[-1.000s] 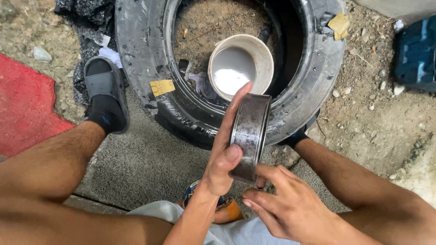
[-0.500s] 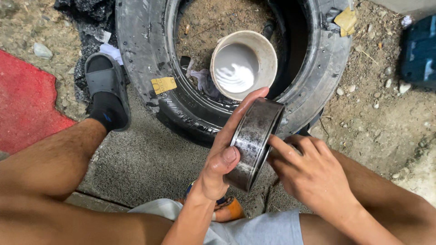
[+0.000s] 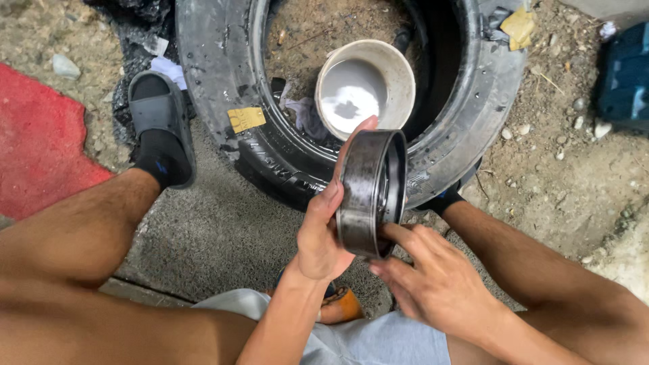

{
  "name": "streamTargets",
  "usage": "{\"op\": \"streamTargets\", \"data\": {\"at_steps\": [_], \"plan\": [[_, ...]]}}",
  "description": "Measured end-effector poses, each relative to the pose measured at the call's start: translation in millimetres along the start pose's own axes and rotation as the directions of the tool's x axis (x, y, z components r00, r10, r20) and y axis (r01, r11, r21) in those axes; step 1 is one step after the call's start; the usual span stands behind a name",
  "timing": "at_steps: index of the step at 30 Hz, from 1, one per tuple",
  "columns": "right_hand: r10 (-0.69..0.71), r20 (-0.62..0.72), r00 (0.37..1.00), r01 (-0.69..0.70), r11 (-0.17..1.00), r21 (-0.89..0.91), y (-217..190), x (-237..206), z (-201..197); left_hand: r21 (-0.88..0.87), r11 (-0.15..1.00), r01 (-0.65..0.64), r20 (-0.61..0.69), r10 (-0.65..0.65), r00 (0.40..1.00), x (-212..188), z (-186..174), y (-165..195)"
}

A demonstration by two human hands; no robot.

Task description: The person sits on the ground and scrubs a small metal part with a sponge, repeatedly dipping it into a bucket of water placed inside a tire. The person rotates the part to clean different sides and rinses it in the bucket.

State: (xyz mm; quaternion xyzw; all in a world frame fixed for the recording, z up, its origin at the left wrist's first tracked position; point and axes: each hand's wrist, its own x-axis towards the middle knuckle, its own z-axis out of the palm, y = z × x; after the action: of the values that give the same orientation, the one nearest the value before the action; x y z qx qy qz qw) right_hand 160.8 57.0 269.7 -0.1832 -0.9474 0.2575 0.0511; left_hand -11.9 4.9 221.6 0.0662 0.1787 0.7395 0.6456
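- Left hand (image 3: 323,230) grips the grey metal ring (image 3: 370,192) upright, above the concrete slab (image 3: 203,236).
- Right hand (image 3: 433,284): fingers touch the ring's lower edge, loosely curled.
- Behind: worn tyre (image 3: 216,74) on gravelly dirt, white bucket (image 3: 365,88) inside.

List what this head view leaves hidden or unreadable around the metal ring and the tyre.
- Inside of the grey metal ring: seen edge-on in the head view, and the left hand and right hand cover its lower part.
- Black rubber tyre: its far side is cut off by the top edge.
- Orange object by the shorts: mostly behind the left wrist.
- Dark blue case: cut off by the right edge.
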Motion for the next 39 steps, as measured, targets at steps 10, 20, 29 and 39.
{"op": "streamTargets", "data": {"at_steps": [10,20,29,39], "plan": [[0.038,-0.124,0.992,-0.005,0.967,0.256,-5,0,-27,-0.12,0.992,-0.043,0.108,0.056,0.993,1,-17,-12],[0.331,-0.265,0.905,-0.275,0.934,0.228,19,0,-33,-0.224,0.974,-0.044,0.053,0.057,0.997,-5,-18,-12],[0.334,-0.212,0.918,-0.245,0.9,0.36,26,5,-31,0.075,0.996,-0.042,0.009,0.042,0.999,2,-10,1],[0.367,-0.331,0.869,-0.266,0.912,0.311,29,15,-13,0.104,0.991,-0.087,0.034,0.084,0.996,-4,-2,-6]]}}
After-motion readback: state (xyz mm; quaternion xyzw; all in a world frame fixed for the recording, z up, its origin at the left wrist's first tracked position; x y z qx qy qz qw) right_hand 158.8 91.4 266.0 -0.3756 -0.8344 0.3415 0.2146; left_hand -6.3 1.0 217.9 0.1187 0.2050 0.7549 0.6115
